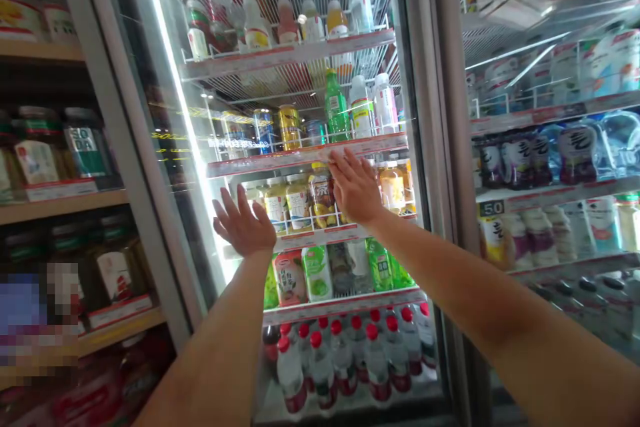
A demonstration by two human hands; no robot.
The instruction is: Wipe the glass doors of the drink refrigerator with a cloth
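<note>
My left hand (245, 223) is raised with fingers spread in front of the lit drinks fridge. It holds nothing and is nearest the pale yellow bottles (299, 203) at the left of the middle shelf. My right hand (356, 187) reaches up with fingers stretched, also with nothing in it. Its fingertips overlap the red-and-white shelf edge (300, 155); whether they touch anything I cannot tell. Beside it stands a dark tea bottle (321, 193) with a yellow cap, partly covered by the fingers. A green bottle (336, 107) stands above.
Cartons (316, 273) line the shelf below, with several red-capped clear bottles (345, 360) at the bottom. A metal frame post (440, 113) separates another drinks fridge on the right. Wooden shelves (65, 205) with bottles stand on the left. Faint reflections (240, 143) show on glass.
</note>
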